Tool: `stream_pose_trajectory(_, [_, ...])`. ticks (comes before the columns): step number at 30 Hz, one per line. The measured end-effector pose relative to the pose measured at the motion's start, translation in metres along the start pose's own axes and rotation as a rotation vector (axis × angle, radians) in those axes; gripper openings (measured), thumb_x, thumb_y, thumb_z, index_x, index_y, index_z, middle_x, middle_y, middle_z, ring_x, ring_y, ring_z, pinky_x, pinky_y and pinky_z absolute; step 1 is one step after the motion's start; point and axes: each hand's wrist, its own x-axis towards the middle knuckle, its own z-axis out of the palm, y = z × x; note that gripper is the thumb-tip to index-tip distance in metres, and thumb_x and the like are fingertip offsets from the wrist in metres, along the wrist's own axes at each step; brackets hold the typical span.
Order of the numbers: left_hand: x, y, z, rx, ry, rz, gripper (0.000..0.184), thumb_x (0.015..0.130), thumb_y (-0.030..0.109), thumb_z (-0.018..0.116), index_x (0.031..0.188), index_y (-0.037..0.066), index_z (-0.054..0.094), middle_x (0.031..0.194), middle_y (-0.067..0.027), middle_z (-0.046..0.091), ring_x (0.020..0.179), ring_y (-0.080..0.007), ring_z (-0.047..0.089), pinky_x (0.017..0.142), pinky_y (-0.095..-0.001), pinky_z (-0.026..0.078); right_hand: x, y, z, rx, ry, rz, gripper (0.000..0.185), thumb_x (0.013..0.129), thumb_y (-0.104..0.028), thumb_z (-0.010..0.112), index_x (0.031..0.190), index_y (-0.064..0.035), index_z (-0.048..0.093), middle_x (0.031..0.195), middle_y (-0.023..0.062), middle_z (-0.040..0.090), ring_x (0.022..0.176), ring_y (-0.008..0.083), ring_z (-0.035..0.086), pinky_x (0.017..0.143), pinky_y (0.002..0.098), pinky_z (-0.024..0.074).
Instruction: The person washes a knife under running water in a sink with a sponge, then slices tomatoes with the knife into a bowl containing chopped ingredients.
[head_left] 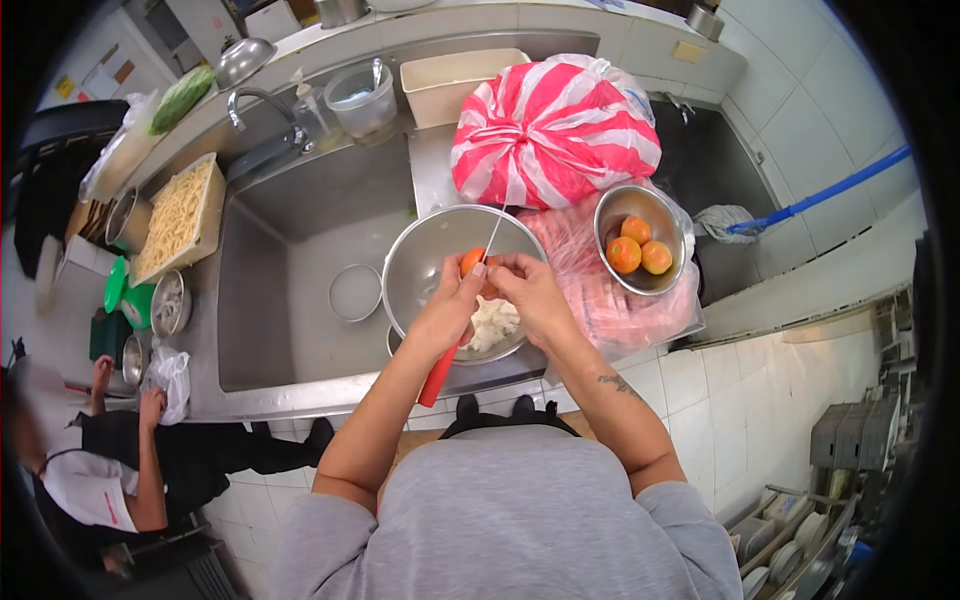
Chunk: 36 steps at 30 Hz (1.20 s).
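My left hand [450, 308] is closed round a knife with a red handle [437, 377]; its thin blade [494, 236] points away from me. Against the blade, between my hands, is an orange-red tomato [474, 261], partly hidden by my fingers. The fingers of my right hand [530, 297] are pinched together at the tomato's near side. Both hands are over a large steel bowl [405, 262], which holds a pile of white chopped pieces [492, 325]. Three more tomatoes [636, 245] sit in a smaller steel bowl [604, 210] to the right.
A deep sink [310, 215] with a round ring lies left. A red-and-white striped bag [555, 130] stands behind the bowl, beside pink packed bags [625, 318]. Noodles [178, 220] fill a tray at far left. A co-worker [110, 450] stands lower left. A blue-handled mop [820, 195] leans right.
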Motion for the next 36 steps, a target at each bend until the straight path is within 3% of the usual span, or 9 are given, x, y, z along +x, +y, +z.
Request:
stream_pose_trajectory(4, [0.014, -0.006, 0.009, -0.047, 0.114, -0.020, 0.052, 0.096, 0.044, 0.038, 0.132, 0.008, 0.027, 0.075, -0.0095, 0.048, 0.039, -0.0134, 0.043, 0.032, -0.0264, 0.033, -0.006, -0.011, -0.011, 0.019, -0.155, 0.077, 0.028, 0.086, -0.010, 0.057, 0.107, 0.0089, 0.057, 0.093, 0.0107, 0.063, 0.081, 0.0160, 0.062, 0.073, 0.0264, 0.0507])
stream_pose_trajectory(8, [-0.003, 0.004, 0.006, -0.182, -0.014, -0.051, 0.057, 0.096, 0.044, 0.039, 0.139, 0.010, 0.022, 0.075, -0.0089, 0.049, 0.039, -0.0131, 0.044, 0.033, -0.0261, 0.033, -0.005, -0.023, -0.028, 0.284, -0.194, 0.236, 0.034, 0.086, -0.007, 0.055, 0.115, 0.0080, 0.053, 0.102, 0.0129, 0.061, 0.090, 0.0184, 0.061, 0.077, 0.0294, 0.0525])
stream_pose_trajectory(12, [-0.016, -0.003, 0.007, -0.140, -0.026, -0.039, 0.060, 0.096, 0.044, 0.039, 0.145, 0.014, 0.020, 0.075, -0.0079, 0.049, 0.039, -0.0128, 0.044, 0.034, -0.0272, 0.035, 0.003, -0.016, -0.042, 0.397, -0.220, 0.200, 0.036, 0.086, -0.007, 0.054, 0.118, 0.0081, 0.051, 0.108, 0.0144, 0.058, 0.097, 0.0216, 0.060, 0.081, 0.0318, 0.0531])
stream_pose_trajectory(16, [-0.026, 0.004, 0.013, 0.004, -0.020, 0.030, 0.062, 0.096, 0.044, 0.040, 0.146, 0.014, 0.021, 0.075, -0.0077, 0.048, 0.039, -0.0115, 0.043, 0.035, -0.0270, 0.035, 0.005, -0.013, -0.031, 0.204, -0.041, 0.087, 0.032, 0.088, -0.003, 0.051, 0.118, 0.0088, 0.050, 0.107, 0.0147, 0.059, 0.093, 0.0207, 0.062, 0.082, 0.0306, 0.0533])
stream_pose_trajectory(17, [-0.029, 0.011, 0.010, 0.134, -0.035, -0.031, 0.063, 0.096, 0.042, 0.041, 0.146, 0.012, 0.018, 0.088, -0.0163, 0.054, 0.057, -0.0223, 0.059, 0.051, -0.0340, 0.048, 0.006, -0.013, -0.027, 0.165, -0.030, 0.046, 0.031, 0.088, -0.002, 0.050, 0.117, 0.0085, 0.050, 0.106, 0.0144, 0.059, 0.092, 0.0204, 0.062, 0.081, 0.0301, 0.0533])
stream_pose_trajectory(21, [-0.025, 0.003, 0.004, 0.582, 0.048, 0.190, 0.058, 0.098, 0.039, 0.035, 0.145, 0.010, 0.019, 0.112, -0.0212, 0.051, 0.082, -0.0290, 0.060, 0.070, -0.0363, 0.049, 0.006, -0.018, -0.011, 0.005, 0.013, -0.078, 0.027, 0.088, 0.000, 0.049, 0.114, 0.0077, 0.053, 0.101, 0.0134, 0.061, 0.092, 0.0195, 0.063, 0.081, 0.0291, 0.0529])
stream_pose_trajectory(23, [-0.028, 0.005, 0.000, 0.719, 0.081, 0.205, 0.059, 0.098, 0.039, 0.036, 0.145, 0.008, 0.018, 0.130, -0.0259, 0.044, 0.112, -0.0383, 0.054, 0.092, -0.0416, 0.044, 0.008, -0.016, -0.004, -0.042, 0.020, -0.095, 0.026, 0.087, 0.001, 0.049, 0.112, 0.0073, 0.054, 0.099, 0.0131, 0.061, 0.092, 0.0194, 0.062, 0.081, 0.0294, 0.0524])
stream_pose_trajectory(26, [-0.034, 0.015, -0.007, 0.650, 0.015, 0.123, 0.060, 0.098, 0.038, 0.035, 0.146, 0.008, 0.016, 0.142, -0.0282, 0.030, 0.131, -0.0420, 0.031, 0.106, -0.0437, 0.029, 0.012, -0.010, 0.001, -0.072, 0.001, -0.051, 0.026, 0.086, 0.002, 0.048, 0.110, 0.0068, 0.055, 0.097, 0.0127, 0.062, 0.090, 0.0195, 0.062, 0.081, 0.0303, 0.0511])
stream_pose_trajectory(36, [-0.013, 0.015, -0.007, 0.621, 0.162, 0.285, 0.046, 0.097, 0.036, 0.038, 0.129, 0.004, 0.034, 0.121, -0.0249, 0.050, 0.109, -0.0405, 0.052, 0.089, -0.0460, 0.042, 0.001, -0.016, 0.017, -0.043, -0.089, -0.008, 0.028, 0.086, 0.003, 0.046, 0.113, 0.0065, 0.055, 0.095, 0.0106, 0.062, 0.084, 0.0169, 0.059, 0.076, 0.0295, 0.0482])
